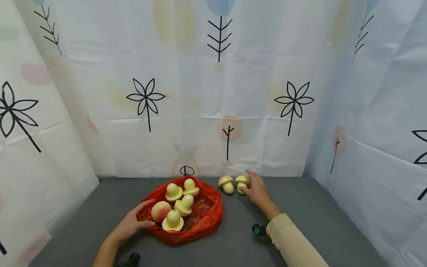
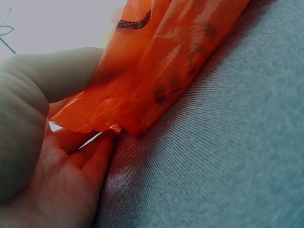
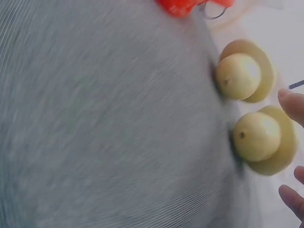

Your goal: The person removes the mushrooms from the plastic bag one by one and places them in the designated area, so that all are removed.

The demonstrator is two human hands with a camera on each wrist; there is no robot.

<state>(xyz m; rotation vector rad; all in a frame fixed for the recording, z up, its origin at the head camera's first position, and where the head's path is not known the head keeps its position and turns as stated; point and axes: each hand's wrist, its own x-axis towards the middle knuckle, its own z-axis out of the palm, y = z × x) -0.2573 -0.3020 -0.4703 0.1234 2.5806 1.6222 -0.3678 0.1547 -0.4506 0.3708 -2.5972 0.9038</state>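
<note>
A red plastic bag [image 1: 213, 226] lies with its mouth spread, and several pale yellow mushroom-shaped pieces [image 1: 173, 218] are inside it. One piece there shows only a round, pink-blushed top [image 1: 161, 211]. At the bag's left rim is my left hand [image 1: 130, 224]; in the left wrist view its thumb and fingers hold the thin red plastic [image 2: 142, 80]. My right hand [image 1: 258, 191] reaches to the right of the bag, thumb and fingers spread around the nearer mushroom [image 1: 242, 180]. In the right wrist view, fingertips [image 3: 292, 104] are beside that mushroom [image 3: 259, 137], apart from it.
Another mushroom [image 1: 226, 184] lies just left of the one by my right hand, near the table's back edge. White patterned cloth [image 1: 200, 92] walls in the grey table [image 1: 240, 244] at the back and both sides. Dark wrist devices [image 1: 258, 229] sit on both wrists.
</note>
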